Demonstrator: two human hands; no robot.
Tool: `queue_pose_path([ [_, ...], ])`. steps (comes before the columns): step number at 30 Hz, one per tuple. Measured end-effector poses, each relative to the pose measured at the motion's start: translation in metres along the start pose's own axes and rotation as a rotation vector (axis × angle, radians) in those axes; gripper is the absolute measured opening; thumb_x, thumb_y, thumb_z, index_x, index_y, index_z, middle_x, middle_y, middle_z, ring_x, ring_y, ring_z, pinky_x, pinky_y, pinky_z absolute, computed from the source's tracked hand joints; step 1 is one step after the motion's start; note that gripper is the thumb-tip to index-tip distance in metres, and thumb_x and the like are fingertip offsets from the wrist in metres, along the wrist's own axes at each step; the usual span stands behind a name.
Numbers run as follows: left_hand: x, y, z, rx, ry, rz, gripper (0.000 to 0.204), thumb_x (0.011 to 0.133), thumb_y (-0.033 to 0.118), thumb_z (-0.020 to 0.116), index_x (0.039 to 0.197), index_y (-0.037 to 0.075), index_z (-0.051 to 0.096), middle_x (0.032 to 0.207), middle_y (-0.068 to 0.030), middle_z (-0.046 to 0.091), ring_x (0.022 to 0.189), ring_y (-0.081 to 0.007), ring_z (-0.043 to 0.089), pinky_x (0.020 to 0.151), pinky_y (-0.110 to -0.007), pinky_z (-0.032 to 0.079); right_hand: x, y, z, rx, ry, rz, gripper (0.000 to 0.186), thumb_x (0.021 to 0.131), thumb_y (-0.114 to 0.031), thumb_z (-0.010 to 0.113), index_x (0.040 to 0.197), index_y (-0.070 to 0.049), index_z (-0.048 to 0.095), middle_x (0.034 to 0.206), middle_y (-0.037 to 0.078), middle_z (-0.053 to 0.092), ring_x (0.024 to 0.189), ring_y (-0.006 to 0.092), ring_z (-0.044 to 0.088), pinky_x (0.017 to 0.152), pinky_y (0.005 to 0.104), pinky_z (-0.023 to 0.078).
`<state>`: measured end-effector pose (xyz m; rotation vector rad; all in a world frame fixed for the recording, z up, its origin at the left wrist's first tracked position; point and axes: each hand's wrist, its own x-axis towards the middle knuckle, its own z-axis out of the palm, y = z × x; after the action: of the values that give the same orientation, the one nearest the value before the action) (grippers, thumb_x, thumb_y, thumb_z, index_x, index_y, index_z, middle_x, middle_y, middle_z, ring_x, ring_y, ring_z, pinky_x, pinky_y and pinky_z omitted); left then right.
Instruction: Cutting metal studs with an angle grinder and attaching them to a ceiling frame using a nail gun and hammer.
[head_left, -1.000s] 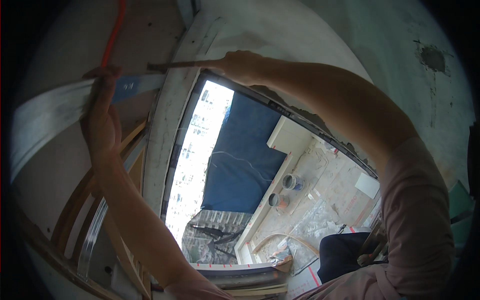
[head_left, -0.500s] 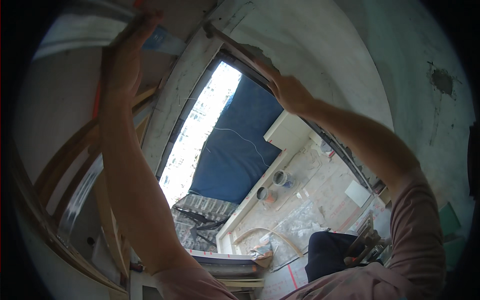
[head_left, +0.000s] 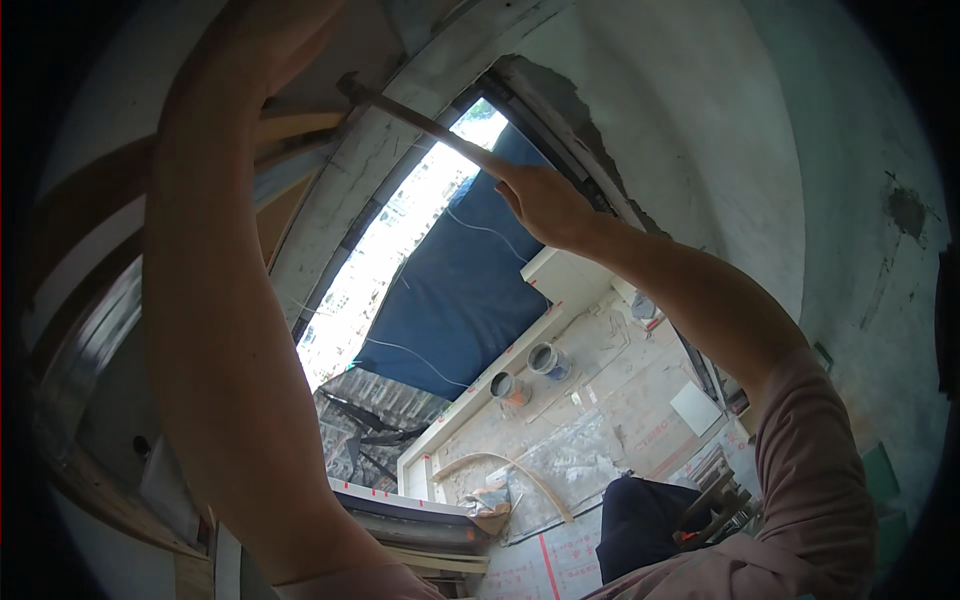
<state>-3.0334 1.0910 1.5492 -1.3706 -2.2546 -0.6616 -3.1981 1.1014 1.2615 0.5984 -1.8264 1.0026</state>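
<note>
My right hand (head_left: 548,207) is wrapped around the wooden handle of a hammer (head_left: 425,124). The hammer's head points up and left, in front of the wall edge beside the window opening. My left hand (head_left: 290,35) is raised high at the top left, cut off by the picture's edge. Its fingers are out of view, so what it touches cannot be made out. The left forearm passes in front of wooden strips (head_left: 95,190) of a frame on the left.
A blue sheet (head_left: 450,280) covers much of the window opening. Below are two buckets, one orange-sided (head_left: 509,390) and one dark (head_left: 548,361), on a dusty covered floor (head_left: 600,400). A bent strip (head_left: 525,470) and a white square board (head_left: 695,410) lie there. Rough plaster edges the opening.
The hammer and my right hand have moved left and slightly down in the view. My left hand has risen toward the top edge, and its fingers have left the picture. The view has shifted slightly.
</note>
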Motion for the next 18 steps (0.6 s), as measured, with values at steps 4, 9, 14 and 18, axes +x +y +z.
queue_pose_path([
  [4, 0.004, 0.003, -0.007, 0.036, -0.07, 0.075, 0.045, 0.097, 0.027, 0.067, 0.135, 0.004, 0.056, 0.129, -0.0083, 0.062, 0.125, -0.0198, 0.053, 0.111, -0.035, 0.034, 0.012, -0.002, 0.016, -0.068, 0.01, -0.002, 0.063, 0.103, -0.013, 0.051, 0.159, -0.021, 0.022, 0.079, 0.016, 0.065, 0.067, 0.0274, 0.065, 0.062, 0.0432, 0.054],
  [9, 0.005, -0.006, -0.001, -0.013, -0.121, 0.093, 0.046, 0.098, 0.028, 0.066, 0.135, 0.003, 0.055, 0.125, -0.0081, 0.063, 0.121, -0.0201, 0.054, 0.11, -0.036, 0.033, 0.026, 0.017, 0.037, -0.168, -0.005, 0.015, 0.057, 0.106, -0.018, 0.047, 0.158, -0.023, 0.025, 0.08, 0.016, 0.065, 0.071, 0.0305, 0.065, 0.063, 0.0445, 0.055],
  [14, -0.006, -0.004, -0.001, 0.102, -0.048, 0.11, 0.044, 0.1, 0.03, 0.062, 0.134, 0.002, 0.056, 0.122, -0.0077, 0.063, 0.118, -0.0189, 0.054, 0.107, -0.036, 0.036, 0.021, -0.005, 0.024, -0.142, 0.011, -0.001, 0.057, 0.106, -0.018, 0.047, 0.158, -0.024, 0.025, 0.081, 0.016, 0.065, 0.07, 0.0297, 0.065, 0.063, 0.0438, 0.056],
  [18, -0.004, -0.003, -0.003, 0.098, -0.078, 0.098, 0.044, 0.1, 0.031, 0.063, 0.133, 0.003, 0.057, 0.121, -0.0073, 0.063, 0.117, -0.0184, 0.054, 0.107, -0.035, 0.036, 0.016, -0.004, 0.018, -0.239, -0.043, 0.002, 0.058, 0.106, -0.019, 0.047, 0.159, -0.025, 0.023, 0.082, 0.017, 0.066, 0.07, 0.03, 0.066, 0.063, 0.0435, 0.057],
])
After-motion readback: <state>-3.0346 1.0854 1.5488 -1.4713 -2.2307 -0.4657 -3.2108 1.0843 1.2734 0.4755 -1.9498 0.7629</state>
